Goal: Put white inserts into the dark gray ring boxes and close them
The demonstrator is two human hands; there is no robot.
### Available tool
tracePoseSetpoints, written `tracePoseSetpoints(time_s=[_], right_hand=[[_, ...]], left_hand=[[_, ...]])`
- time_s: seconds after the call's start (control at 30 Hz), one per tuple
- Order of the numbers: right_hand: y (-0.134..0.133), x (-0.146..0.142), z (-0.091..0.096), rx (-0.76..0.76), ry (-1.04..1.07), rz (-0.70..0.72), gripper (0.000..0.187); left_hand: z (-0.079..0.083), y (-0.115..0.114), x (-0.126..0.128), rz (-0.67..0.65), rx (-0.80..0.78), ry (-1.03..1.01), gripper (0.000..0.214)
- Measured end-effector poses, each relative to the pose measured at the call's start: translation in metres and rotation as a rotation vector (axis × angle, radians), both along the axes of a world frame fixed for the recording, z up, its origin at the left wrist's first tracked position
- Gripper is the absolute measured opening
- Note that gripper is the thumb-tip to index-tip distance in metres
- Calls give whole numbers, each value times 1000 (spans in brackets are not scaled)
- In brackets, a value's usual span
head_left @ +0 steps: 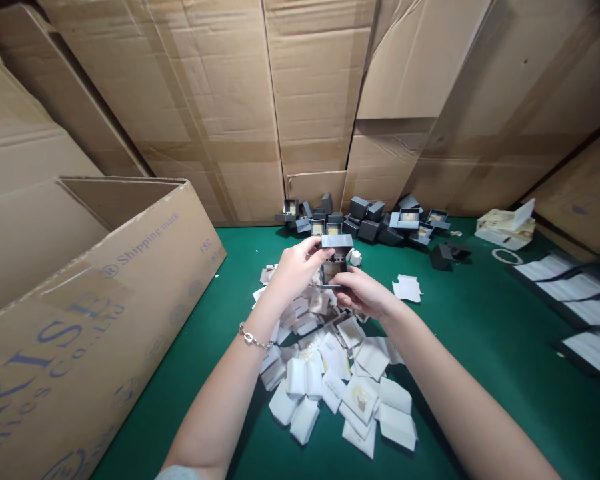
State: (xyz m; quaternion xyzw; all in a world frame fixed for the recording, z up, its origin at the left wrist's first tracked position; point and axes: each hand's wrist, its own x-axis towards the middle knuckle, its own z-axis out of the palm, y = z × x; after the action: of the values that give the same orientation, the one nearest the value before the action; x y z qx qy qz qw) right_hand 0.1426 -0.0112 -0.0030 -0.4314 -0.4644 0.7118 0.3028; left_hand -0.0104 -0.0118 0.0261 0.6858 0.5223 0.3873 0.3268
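Observation:
Both my hands are closed on one small dark hinged box [337, 241], held with its lid raised above a pile of papers. The fingers of my left hand [305, 259] grip the lid side at its left. My right hand [360, 291] pinches the lower part from the right, its thumb at the front edge. The inside of the box looks pale, but I cannot make out what lies in it. Beneath my hands spread many small folded white papers [334, 353], some with a printed picture or a yellowish piece on them.
Several similar dark boxes [368, 230], some with lids up, lie along the cardboard wall [205, 100]. A large carton [145, 293] stands at left. On the right are a tissue pack [507, 227], a white ring [507, 258] and dark trays with white strips [565, 283].

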Motion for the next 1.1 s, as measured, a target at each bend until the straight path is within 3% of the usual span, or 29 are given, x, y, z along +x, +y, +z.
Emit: tracePoseSetpoints(time_s=[0.17,0.43,0.6,0.7,0.73,0.8,0.9,0.93,1.1], right_hand=[[-1,2,-6,-57,42,142,29],[-4,-4,-7,-72,47,230,24],[-5,-3,-1,104,-138,126,42],[1,16,6,277,-155,282,55],[5,26,8,314,-207,333,54],[15,49,9,380,-486,272,42],[35,88,-1,366,-1232,68,25],[41,100,-6,321,-1346,34,22],[58,134,-27,190,-1498,40,17]], left_hand=[[-3,4,-1,118,-64,25,50],[-6,6,-1,169,-3,119,51],[-8,0,2,134,288,209,39],[-9,1,0,210,279,193,44],[-9,3,-2,236,255,183,45],[-10,5,-5,262,225,172,45],[-9,8,-9,245,205,175,42],[-9,8,-10,235,197,178,41],[-7,9,-9,211,160,208,43]])
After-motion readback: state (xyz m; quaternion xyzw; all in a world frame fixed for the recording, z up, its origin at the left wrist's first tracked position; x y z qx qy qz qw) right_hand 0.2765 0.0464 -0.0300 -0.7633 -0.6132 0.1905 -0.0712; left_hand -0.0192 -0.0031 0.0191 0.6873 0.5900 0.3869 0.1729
